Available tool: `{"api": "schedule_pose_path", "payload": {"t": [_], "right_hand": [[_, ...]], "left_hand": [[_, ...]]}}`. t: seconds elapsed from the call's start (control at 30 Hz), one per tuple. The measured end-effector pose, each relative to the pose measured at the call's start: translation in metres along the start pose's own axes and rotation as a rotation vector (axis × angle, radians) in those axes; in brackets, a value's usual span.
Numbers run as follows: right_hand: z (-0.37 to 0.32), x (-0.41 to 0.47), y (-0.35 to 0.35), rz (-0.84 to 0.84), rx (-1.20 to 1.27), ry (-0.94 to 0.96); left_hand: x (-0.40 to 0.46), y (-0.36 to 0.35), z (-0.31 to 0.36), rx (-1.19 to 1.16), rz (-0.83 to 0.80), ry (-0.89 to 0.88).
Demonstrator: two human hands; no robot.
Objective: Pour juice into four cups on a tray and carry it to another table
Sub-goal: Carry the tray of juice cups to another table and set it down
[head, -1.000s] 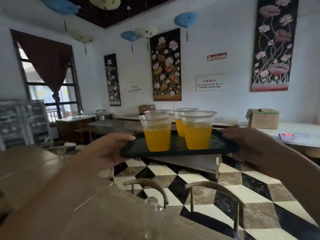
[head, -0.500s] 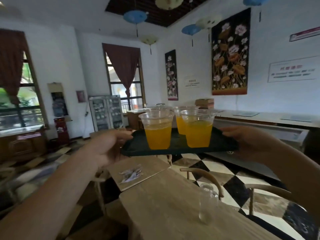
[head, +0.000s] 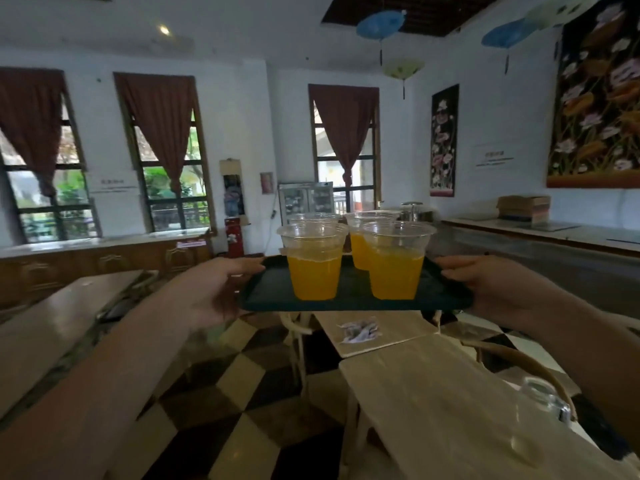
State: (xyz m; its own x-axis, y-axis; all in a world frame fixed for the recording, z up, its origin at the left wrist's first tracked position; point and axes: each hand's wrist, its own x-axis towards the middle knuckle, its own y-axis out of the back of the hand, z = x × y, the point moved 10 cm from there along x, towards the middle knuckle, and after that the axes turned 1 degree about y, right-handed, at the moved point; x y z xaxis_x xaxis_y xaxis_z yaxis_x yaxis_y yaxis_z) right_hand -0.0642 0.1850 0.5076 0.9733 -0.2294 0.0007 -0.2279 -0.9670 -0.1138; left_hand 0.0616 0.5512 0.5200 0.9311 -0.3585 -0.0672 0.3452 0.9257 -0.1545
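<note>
I hold a dark green tray (head: 353,302) level in the air at chest height. My left hand (head: 216,289) grips its left edge and my right hand (head: 491,287) grips its right edge. On it stand clear plastic cups of orange juice: a front left cup (head: 314,268), a front right cup (head: 396,265) and a back right cup (head: 360,244). A further cup (head: 313,219) shows only its rim behind the front left one.
A pale wooden table (head: 450,410) lies below right, with an empty glass (head: 533,420) on it and a smaller table (head: 374,332) with paper scraps beyond. Another long table (head: 52,327) runs at the left. Checkered floor lies between. A counter (head: 554,237) lines the right wall.
The view has swung to the left across the room, bringing the windows and the left table into sight. The tray stays level in both hands, and the juice has not spilled.
</note>
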Motion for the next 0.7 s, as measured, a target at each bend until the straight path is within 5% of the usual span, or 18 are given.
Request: {"api": "schedule_pose_path", "payload": {"t": [0.7], "right_hand": [[0.048, 0.052, -0.246, -0.258, 0.012, -0.102]], "left_hand": [[-0.089, 0.212, -0.011, -0.115, 0.251, 0.072]]}}
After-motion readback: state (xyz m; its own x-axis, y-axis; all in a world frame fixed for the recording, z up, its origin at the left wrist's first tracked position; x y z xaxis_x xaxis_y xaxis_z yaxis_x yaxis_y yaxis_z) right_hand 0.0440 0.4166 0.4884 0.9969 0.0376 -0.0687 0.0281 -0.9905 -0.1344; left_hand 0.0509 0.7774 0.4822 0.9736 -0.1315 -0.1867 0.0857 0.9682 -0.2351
